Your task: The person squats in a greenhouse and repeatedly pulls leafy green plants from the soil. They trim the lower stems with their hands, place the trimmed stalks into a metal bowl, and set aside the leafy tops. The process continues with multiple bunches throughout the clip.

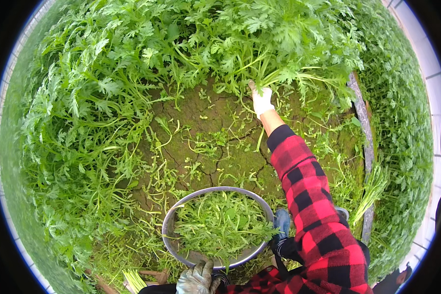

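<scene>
My right hand [262, 99], in a white glove, reaches forward to the base of the standing leafy greens, which look like crown daisy [264, 40]. Its fingers close around pale green stems [270, 79]; the leaves partly hide the grip. Close to my body, a round metal tub [164, 228] holds loose cut leaves and stalks [220, 220]. My left hand [196, 277], in a soiled grey-white glove, lies over the tub's near rim with its fingers curled. Whether it grips the rim firmly is hard to see.
Cracked, mossy soil [205, 154] with scattered trimmings lies ahead. Dense greens [77, 147] border the left. A narrow edging board [364, 121] runs along the right, with a bundle of stalks [371, 193] across it. More cut stalks [134, 281] lie at lower left. Someone's head [404, 275] shows at lower right.
</scene>
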A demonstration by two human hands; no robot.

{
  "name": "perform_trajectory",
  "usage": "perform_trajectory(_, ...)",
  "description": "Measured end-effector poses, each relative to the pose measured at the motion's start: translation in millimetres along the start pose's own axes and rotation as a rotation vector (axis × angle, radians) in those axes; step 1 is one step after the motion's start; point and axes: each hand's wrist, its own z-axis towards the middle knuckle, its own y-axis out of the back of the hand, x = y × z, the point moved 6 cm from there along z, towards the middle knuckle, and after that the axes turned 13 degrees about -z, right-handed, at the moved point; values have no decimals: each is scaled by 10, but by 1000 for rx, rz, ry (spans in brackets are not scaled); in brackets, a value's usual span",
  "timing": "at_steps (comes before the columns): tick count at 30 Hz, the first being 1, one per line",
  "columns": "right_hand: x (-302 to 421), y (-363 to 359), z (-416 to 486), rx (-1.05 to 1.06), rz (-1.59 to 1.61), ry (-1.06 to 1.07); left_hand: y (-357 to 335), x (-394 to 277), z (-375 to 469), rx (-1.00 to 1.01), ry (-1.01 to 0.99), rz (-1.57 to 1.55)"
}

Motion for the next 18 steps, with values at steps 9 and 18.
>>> perform_trajectory(9, 76, 425, 121, 330, 283, -330, -14, 20, -13, 33, 15, -16)
perform_trajectory(18, 286, 442, 195, 136, 70, -140, -13, 29, -38, -33, 7, 34)
